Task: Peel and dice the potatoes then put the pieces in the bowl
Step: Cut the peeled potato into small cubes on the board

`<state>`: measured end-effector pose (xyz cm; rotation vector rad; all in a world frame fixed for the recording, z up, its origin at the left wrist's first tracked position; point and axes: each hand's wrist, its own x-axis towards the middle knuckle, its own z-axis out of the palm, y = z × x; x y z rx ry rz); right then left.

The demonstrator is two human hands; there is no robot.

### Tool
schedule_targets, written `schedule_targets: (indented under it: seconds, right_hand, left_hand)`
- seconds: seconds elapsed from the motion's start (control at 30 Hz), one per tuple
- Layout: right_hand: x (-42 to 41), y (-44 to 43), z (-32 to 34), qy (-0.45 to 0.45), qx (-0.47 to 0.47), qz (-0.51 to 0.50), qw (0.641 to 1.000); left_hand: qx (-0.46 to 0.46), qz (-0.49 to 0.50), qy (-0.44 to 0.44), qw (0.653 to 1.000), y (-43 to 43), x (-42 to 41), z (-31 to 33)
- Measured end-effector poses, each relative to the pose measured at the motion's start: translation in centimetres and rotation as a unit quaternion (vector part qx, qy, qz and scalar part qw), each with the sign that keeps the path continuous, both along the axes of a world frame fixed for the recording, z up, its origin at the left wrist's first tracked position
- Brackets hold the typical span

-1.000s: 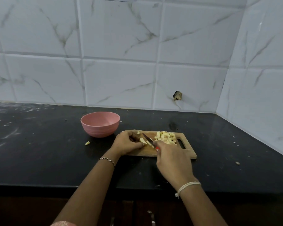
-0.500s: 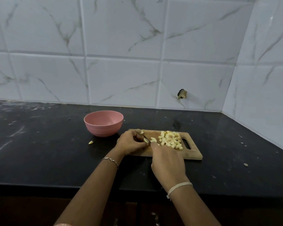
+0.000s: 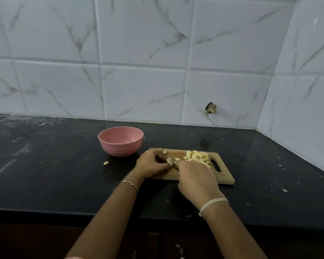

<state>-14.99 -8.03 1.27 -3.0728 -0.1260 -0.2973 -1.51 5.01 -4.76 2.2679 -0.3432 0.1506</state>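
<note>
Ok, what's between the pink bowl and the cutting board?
Head view: only a narrow strip of bare countertop separates bowl and board.

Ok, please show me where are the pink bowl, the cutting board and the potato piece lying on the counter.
pink bowl (image 3: 120,149): head view, outer wall.
cutting board (image 3: 224,177): head view, near right corner.
stray potato piece (image 3: 106,163): head view, its middle.

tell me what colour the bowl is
Pink; the bowl shows best in the head view.

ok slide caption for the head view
Left hand and right hand work a potato piece on the cutting board beside the diced pile, pink bowl on the black counter
</note>
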Motion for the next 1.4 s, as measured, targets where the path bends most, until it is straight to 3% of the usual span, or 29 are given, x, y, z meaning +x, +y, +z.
schedule_targets:
  seconds: [0.33,0.53,0.63,0.8,0.97,1.4]
  right_hand:
    - [-1.8,-0.8,1.9,0.006,-0.024,-0.006,1.000]
    - [-2.6,-3.2,3.0,-0.015,0.013,-0.023,1.000]
    - [-1.7,-4.7,1.8,-0.087,0.085,-0.055,0.991]
    - [-0.1,-4.4,-2.0,-0.204,0.170,-0.078,0.961]
    - [0.8,-3.6,-3.9,-0.201,0.198,-0.056,0.958]
    - [1.5,-4.0,-4.7,-0.210,0.217,-0.064,0.951]
  left_hand:
    - [0.005,0.005,0.007,1.000,0.0,-0.4,0.0]
    - [0.019,0.003,0.003,1.000,-0.1,-0.8,0.3]
    - [0.038,0.015,-0.028,0.999,-0.4,-1.5,0.5]
    - [0.167,0.008,-0.131,0.977,-1.1,-2.5,0.5]
    - [0.236,0.005,-0.149,0.960,-2.0,-2.1,0.5]
    - [0.251,0.094,-0.137,0.954,-1.2,-2.2,1.0]
